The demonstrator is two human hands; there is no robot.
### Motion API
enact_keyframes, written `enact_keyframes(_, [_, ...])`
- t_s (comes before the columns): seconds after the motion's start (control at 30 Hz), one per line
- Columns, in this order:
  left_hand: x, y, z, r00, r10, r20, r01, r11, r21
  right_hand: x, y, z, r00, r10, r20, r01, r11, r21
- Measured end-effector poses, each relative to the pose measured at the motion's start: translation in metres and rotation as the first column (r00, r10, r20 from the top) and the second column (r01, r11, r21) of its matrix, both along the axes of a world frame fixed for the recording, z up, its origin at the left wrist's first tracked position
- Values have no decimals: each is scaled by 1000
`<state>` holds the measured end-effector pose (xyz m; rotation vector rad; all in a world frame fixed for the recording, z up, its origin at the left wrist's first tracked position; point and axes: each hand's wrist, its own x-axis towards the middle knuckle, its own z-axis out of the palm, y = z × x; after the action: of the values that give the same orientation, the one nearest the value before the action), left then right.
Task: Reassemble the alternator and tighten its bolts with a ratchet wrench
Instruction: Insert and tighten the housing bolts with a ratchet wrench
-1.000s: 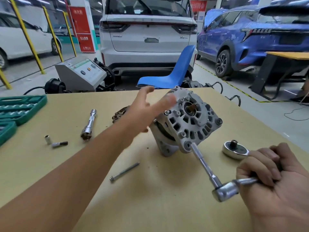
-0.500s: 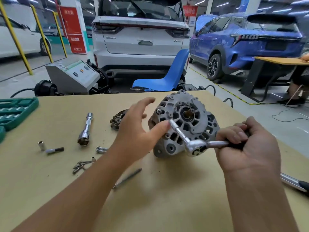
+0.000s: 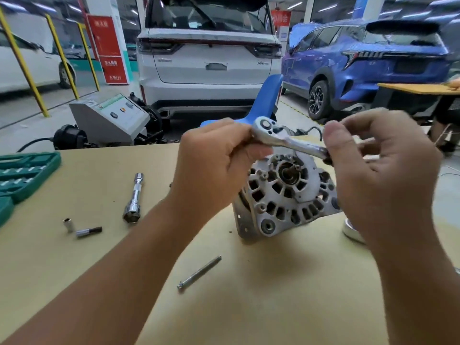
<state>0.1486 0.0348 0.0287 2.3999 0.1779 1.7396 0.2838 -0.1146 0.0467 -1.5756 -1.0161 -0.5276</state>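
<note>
While both hands lift the ratchet wrench above the alternator, left hand fingers grasping its head, right hand fingers pinching its handle

A tan table carries the alternator and a long bolt. An extension bar, two small sockets and a green tool case lie to the left.

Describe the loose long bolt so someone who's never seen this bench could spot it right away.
Start at the alternator standing on the tan table. On the bare tabletop in front of it, between the two forearms, lies the long bolt, slanted. It is thin and plain, unlike the thick socket extension off to the left.
</note>
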Motion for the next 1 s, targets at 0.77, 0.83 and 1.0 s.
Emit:
enact_keyframes(0.77, [1,9,-9,989,-71,-126,45,979,-197,22,16,26,897,428,111,-292,762,-578])
enact_keyframes(0.83, [-4,6,-21,983,21,-181,-100,895,-435,30,21,16,882,471,23,-402,777,-485])
enact_keyframes(1.0, [10,-5,-51,939,-225,-259,-159,383,-910,39,36,1,886,456,-86,-462,848,-260])
